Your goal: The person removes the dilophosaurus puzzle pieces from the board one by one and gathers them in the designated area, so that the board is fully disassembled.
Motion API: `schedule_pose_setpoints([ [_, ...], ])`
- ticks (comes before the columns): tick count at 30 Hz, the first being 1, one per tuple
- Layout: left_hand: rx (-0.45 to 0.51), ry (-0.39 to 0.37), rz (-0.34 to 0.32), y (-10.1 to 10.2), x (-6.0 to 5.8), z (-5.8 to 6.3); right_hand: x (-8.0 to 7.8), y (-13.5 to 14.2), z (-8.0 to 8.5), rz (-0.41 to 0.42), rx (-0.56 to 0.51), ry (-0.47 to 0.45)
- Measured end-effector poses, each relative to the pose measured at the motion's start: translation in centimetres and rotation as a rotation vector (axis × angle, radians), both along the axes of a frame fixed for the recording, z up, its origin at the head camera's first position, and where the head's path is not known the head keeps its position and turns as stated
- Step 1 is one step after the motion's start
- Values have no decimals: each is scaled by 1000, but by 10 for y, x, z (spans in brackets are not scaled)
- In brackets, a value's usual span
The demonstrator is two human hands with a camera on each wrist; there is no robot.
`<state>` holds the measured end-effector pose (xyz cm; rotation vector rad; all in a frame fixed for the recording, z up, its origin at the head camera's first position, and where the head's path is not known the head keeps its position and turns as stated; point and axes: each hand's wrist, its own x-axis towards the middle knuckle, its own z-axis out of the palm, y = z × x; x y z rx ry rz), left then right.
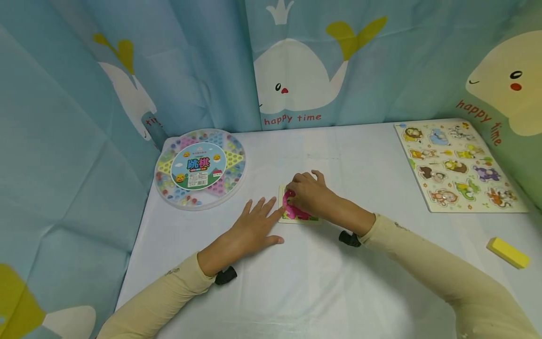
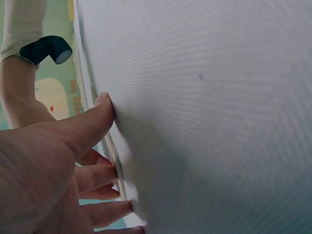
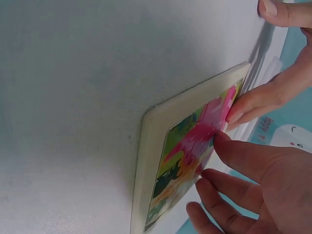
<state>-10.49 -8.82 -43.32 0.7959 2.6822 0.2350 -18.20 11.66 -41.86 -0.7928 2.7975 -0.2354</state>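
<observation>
A small square jigsaw puzzle [image 1: 300, 220] with a cream frame and a pink animal picture lies on the white table. My right hand [image 1: 311, 193] is over it with bent fingers; in the right wrist view, thumb [image 3: 234, 151] and fingertips pinch at a pink puzzle piece [image 3: 207, 153] within the picture, largely hidden in the head view. My left hand [image 1: 254, 226] lies spread at the puzzle's left side, its fingers straight. One of its fingers [image 3: 253, 103] touches the picture near the frame. In the left wrist view, the left thumb [image 2: 100, 114] rests on the cloth.
A round Chinese checkers box [image 1: 199, 200] with coloured marbles stands at the back left. An animal peg board [image 1: 459, 165] lies at the back right, and a yellow block [image 1: 508, 252] sits nearer me on the right. Blue printed curtains [image 1: 203, 61] enclose the table [image 1: 296, 292].
</observation>
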Motion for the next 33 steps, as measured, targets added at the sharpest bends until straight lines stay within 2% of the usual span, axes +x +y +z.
schedule_pose_setpoints([
  [5, 0, -1, 6, -1, 0, 1, -3, -2, 1, 19, -17, -16],
  [12, -14, -2, 7, 1, 0, 1, -12, -5, 3, 12, 33, -90],
  [22, -5, -9, 3, 1, 1, 2, -13, -4, 6, 42, 43, -130],
  [29, 0, -5, 6, 1, 0, 2, -9, 1, 3, 15, 30, -23],
  [33, 2, 4, 0, 1, 0, 2, -2, 5, 0, 52, 7, 77],
])
